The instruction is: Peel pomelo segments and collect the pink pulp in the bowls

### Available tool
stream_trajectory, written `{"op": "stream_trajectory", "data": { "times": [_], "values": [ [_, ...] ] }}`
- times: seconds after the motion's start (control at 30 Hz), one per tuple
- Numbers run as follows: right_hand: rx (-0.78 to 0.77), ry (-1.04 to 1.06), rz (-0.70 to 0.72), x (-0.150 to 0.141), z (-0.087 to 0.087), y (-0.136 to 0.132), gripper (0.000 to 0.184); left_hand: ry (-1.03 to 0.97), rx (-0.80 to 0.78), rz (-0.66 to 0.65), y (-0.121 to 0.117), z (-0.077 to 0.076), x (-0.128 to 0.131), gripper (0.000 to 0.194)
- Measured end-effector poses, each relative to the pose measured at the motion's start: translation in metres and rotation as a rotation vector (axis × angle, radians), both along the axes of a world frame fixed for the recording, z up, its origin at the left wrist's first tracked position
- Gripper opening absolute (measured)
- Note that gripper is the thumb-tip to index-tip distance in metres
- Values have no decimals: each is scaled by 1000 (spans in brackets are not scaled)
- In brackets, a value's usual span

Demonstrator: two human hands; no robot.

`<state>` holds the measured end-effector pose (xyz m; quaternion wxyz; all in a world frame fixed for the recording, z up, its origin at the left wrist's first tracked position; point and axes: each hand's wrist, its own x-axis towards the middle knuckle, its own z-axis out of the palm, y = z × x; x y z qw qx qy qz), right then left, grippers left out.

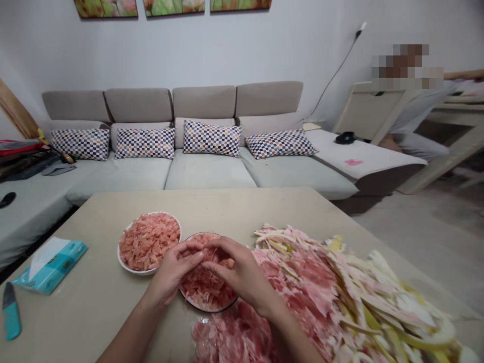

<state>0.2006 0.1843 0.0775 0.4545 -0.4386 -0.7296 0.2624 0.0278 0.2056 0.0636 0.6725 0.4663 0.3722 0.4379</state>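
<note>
My left hand (177,267) and my right hand (238,269) meet fingertip to fingertip above a dark-rimmed bowl (200,307) of pink pomelo flesh (212,290). Both are closed in a pinch. Whatever lies between the fingers is too small and hidden to make out. To the left of that bowl stands a white bowl (120,254) heaped with pomelo flesh pieces (151,239). Pink inner skins (302,282) from the fruit lie in a pile beside and below my right hand. Thick yellow-white pomelo peel (401,312) spreads over the table's right side.
On the left of the table (113,317) are a blue tissue pack (56,264) and a knife with a teal handle (11,315). A grey sofa (204,169) with checked cushions runs behind the table. A person (416,116) sits at the far right.
</note>
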Motion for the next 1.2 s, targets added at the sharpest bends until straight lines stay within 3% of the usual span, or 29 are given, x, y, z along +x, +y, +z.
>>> {"op": "stream_trajectory", "data": {
  "times": [0.1, 0.33, 1.2],
  "values": [
    [30, 14, 60, 3, 2, 1, 29, 4, 12, 2, 2, -3, -1, 26],
    [10, -9, 15, 3, 1, 3, 11, 89, 65, 15, 2, 0, -1, 27],
    [16, -40, -1, -4, -1, 0, 8, 114, 108, 46, -1, 2, 0, 26]
  ]
}}
